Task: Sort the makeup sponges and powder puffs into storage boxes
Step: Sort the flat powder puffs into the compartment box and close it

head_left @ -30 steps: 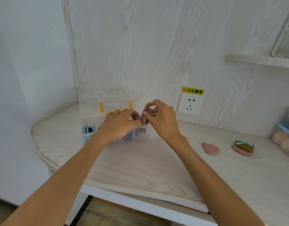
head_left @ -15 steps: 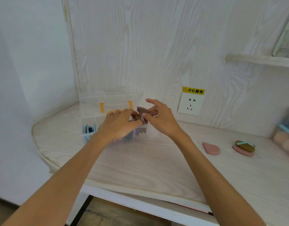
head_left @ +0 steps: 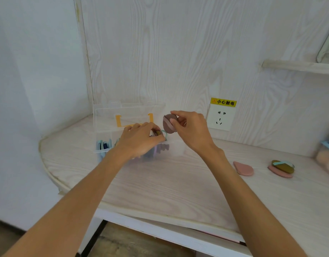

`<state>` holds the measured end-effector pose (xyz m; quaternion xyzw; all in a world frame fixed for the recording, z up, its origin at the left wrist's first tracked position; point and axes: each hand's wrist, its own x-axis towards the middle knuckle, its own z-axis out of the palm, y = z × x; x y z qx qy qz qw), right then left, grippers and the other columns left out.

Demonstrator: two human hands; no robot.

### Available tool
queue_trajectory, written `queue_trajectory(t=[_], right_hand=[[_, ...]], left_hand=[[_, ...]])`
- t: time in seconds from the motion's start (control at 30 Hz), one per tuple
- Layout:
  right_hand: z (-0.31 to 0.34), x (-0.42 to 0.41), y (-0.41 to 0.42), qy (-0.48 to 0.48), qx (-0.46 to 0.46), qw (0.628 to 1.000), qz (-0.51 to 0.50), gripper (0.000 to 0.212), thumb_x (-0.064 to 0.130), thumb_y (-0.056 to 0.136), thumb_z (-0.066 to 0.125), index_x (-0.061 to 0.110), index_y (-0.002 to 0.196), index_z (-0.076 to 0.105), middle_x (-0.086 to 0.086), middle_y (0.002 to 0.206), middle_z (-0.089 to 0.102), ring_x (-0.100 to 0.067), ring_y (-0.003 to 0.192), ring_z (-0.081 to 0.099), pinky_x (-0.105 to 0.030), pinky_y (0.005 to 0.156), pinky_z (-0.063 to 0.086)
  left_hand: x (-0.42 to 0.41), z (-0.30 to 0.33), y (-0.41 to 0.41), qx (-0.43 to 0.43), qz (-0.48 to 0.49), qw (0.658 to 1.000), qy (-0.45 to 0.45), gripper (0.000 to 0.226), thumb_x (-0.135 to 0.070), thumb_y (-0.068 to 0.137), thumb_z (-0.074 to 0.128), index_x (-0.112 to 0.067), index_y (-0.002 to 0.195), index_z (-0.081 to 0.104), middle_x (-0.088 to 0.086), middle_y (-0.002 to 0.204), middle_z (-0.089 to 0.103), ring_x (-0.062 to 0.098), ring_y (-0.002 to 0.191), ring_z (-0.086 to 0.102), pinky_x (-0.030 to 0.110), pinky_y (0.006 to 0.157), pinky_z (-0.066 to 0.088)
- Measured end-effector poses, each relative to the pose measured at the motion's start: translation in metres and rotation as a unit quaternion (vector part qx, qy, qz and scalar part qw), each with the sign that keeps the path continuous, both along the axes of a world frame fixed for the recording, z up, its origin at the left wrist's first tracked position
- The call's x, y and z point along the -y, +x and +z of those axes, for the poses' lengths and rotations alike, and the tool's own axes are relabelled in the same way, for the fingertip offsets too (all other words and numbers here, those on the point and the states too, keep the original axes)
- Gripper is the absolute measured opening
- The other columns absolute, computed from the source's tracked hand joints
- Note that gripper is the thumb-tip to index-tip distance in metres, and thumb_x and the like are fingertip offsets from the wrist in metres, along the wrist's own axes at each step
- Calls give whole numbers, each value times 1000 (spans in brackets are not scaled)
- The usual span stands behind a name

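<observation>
Head view. Pale wood-grain desk (head_left: 160, 184) set against a wall panel of the same grain. Clear plastic storage box (head_left: 111, 138) stands at the back left of the desk, lid raised behind it, yellow latches showing through the lid. Blue flat pieces stand on edge in its left compartment.

Left hand (head_left: 139, 140) reaches over the middle of the box, fingers curled, pinching a small stack of puffs (head_left: 158, 133) at the box's rim; a teal strap loops out just beside the fingertips. How many puffs are in that stack cannot be told.

Right hand (head_left: 192, 129) is raised just right of the box, above its right end. Thumb and fingers pinch a brown round powder puff (head_left: 168, 124) held on edge, its paler band facing the camera. The puff is clear of the box and close to the left hand's stack, not touching it.

On the desk well to the right: a pink teardrop puff (head_left: 243, 168) lying flat, and farther right an olive puff (head_left: 283, 166) with a teal strap resting on another pink puff (head_left: 277, 173). A second container (head_left: 327, 156) with peach sponges sits at the right edge, partly cut off. Wall socket (head_left: 220, 117) with a yellow warning label above it, behind the right hand.
</observation>
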<state>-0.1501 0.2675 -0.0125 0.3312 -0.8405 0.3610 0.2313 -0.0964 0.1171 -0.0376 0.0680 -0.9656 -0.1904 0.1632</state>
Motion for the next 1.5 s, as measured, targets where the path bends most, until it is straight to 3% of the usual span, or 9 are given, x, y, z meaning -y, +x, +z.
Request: queue_trajectory(t=[0.27, 0.43, 0.67, 0.8, 0.87, 1.0, 1.2, 1.33, 1.5], right_hand=[[1, 1, 1, 44, -43, 998, -10, 20, 15, 93, 52, 7, 102, 68, -8, 79, 69, -23, 75, 62, -40, 72, 52], [-6, 9, 4, 64, -55, 996, -17, 21, 14, 95, 50, 9, 101, 69, -5, 80, 69, -20, 73, 61, -31, 66, 48], [-7, 4, -4, 71, 81, 994, 19, 26, 15, 91, 55, 13, 113, 69, -5, 96, 74, -15, 93, 67, -28, 87, 51], [-3, 5, -7, 33, 143, 987, 62, 28, 17, 91, 58, 13, 118, 66, -8, 99, 73, -8, 83, 63, -18, 82, 47], [-4, 4, -9, -4, 154, 986, 56, 32, 19, 89, 62, 14, 120, 64, -9, 100, 72, -11, 87, 65, -16, 83, 46], [-9, 6, -7, 20, 189, 979, 79, 27, 15, 86, 64, 13, 113, 69, -5, 100, 72, -14, 95, 66, -9, 74, 44], [-7, 3, -14, -89, 99, 991, 9, 24, 12, 87, 62, 15, 110, 71, -1, 97, 74, -8, 85, 66, -21, 80, 52], [-9, 8, -10, -78, 41, 996, 4, 25, 11, 85, 64, 16, 109, 72, 0, 96, 74, -6, 82, 65, -22, 79, 53], [-11, 11, -6, -25, 42, 999, -15, 36, 14, 84, 66, 17, 120, 65, -5, 95, 74, -14, 84, 69, -23, 81, 53]], left_hand=[[0, 0, -2, 0, 2, 1000, 1, 35, -50, 89, 45, -32, 119, 52, -9, 123, 56, 19, 114, 48, 37, 100, 28], [-1, -1, -1, 0, 0, 1000, -2, 36, -50, 89, 46, -31, 119, 53, -8, 123, 56, 19, 114, 48, 37, 100, 28], [0, -2, 0, -8, 2, 1000, -3, 43, -61, 87, 43, -33, 116, 55, -7, 122, 57, 19, 112, 49, 37, 100, 29], [1, -3, -2, -3, 2, 1000, -5, 40, -58, 87, 44, -34, 117, 53, -8, 122, 57, 18, 113, 48, 37, 100, 28], [1, -3, -3, -1, 1, 1000, -9, 39, -56, 88, 44, -34, 118, 53, -7, 122, 56, 19, 113, 48, 37, 99, 28], [1, -3, -3, 0, 3, 1000, -13, 41, -57, 89, 42, -32, 120, 52, -7, 123, 56, 19, 113, 49, 37, 100, 28], [3, -4, -5, -6, -1, 1000, -5, 32, -51, 88, 46, -33, 114, 50, -9, 117, 59, 18, 107, 49, 35, 92, 29], [3, -4, -4, -8, 4, 1000, 6, 33, -51, 87, 47, -32, 114, 50, -8, 115, 59, 18, 106, 49, 35, 94, 30], [2, -4, -5, -3, 7, 1000, 9, 36, -53, 86, 47, -31, 115, 50, -7, 117, 59, 19, 109, 48, 36, 96, 30]])
